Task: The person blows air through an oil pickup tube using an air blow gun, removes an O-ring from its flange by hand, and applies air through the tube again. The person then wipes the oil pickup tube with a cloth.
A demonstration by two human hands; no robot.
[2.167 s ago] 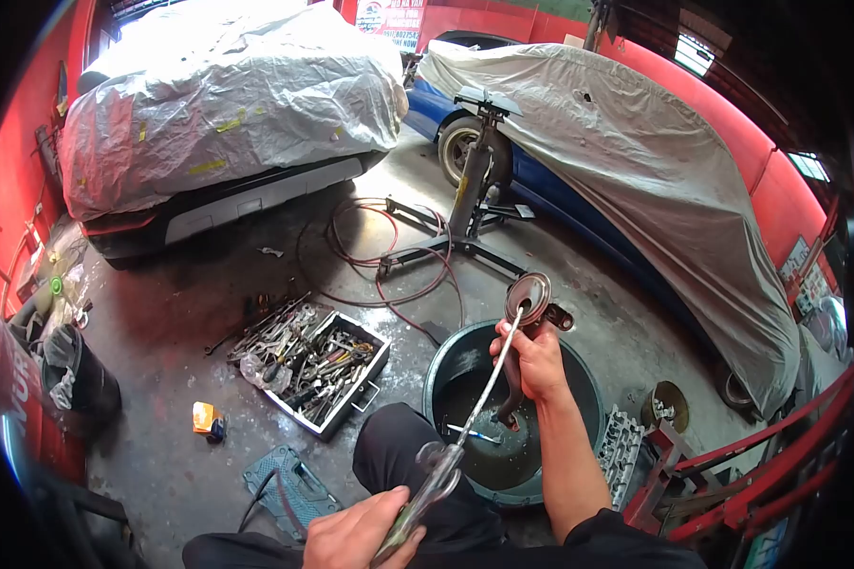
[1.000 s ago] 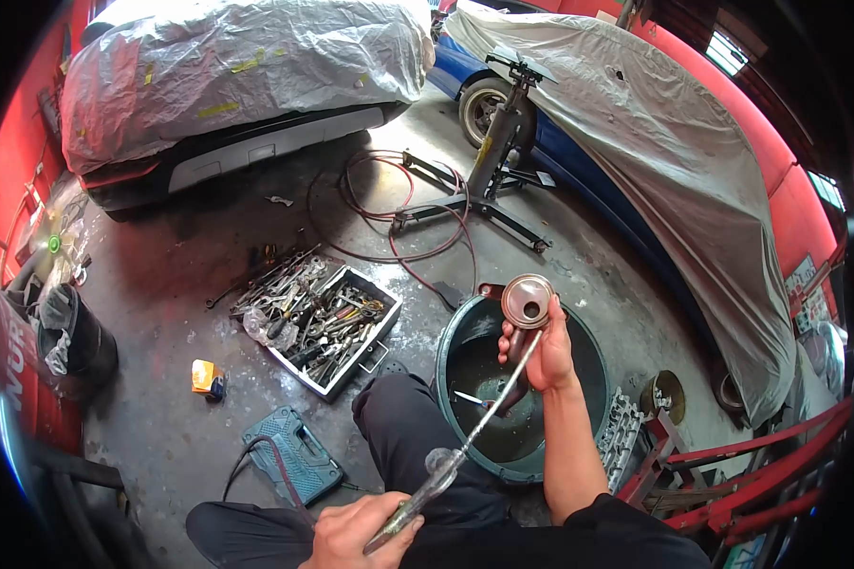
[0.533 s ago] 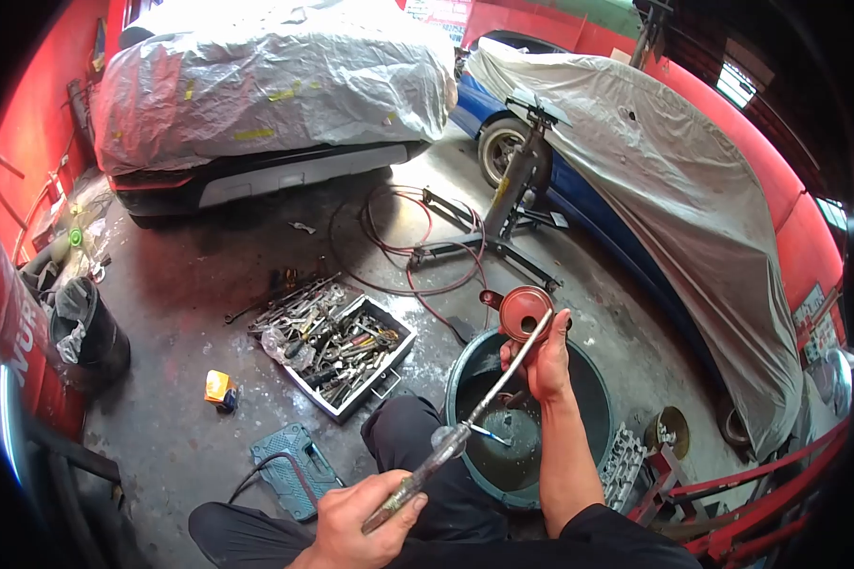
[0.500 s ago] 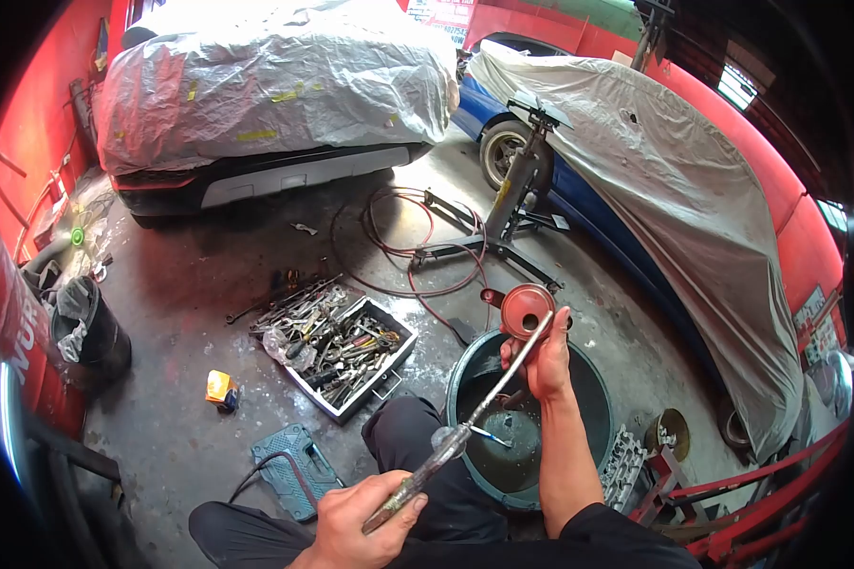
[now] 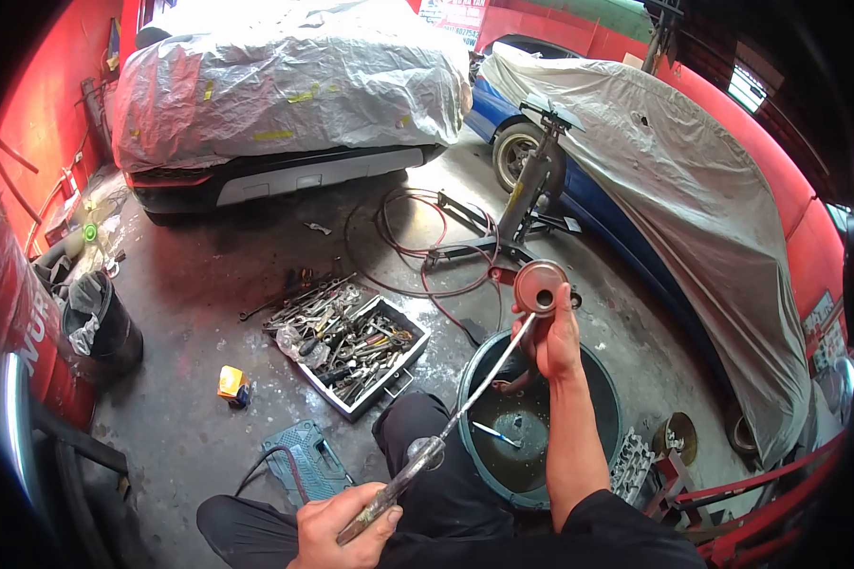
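Note:
My left hand (image 5: pixel 342 526) is closed around the grimy handle of a long metal rod tool (image 5: pixel 479 391), which has a round knob partway along. The rod slants up to the right, and its thin tip meets the lower rim of a round reddish metal part (image 5: pixel 531 277). My right hand (image 5: pixel 552 337) grips that part from below and the right, thumb up along its side. A dark hole shows in the part's face, and an ear sticks out at its left. Below is a dark green tub (image 5: pixel 609 379) with murky liquid and a small brush (image 5: pixel 496 434) in it.
A drawer of wrenches (image 5: pixel 380 408) lies left of the tub, near a teal tool case (image 5: pixel 308 460) and a yellow box (image 5: pixel 232 384). Beyond are a wheeled stand (image 5: pixel 527 194), a coiled hose (image 5: pixel 356 247) and two covered cars. Metal castings (image 5: pixel 631 465) lie right of the tub.
My right hand has raised the round part a little and tilted its face. The rod's tip has shifted from beside the hole to the lower rim. The view has moved slightly.

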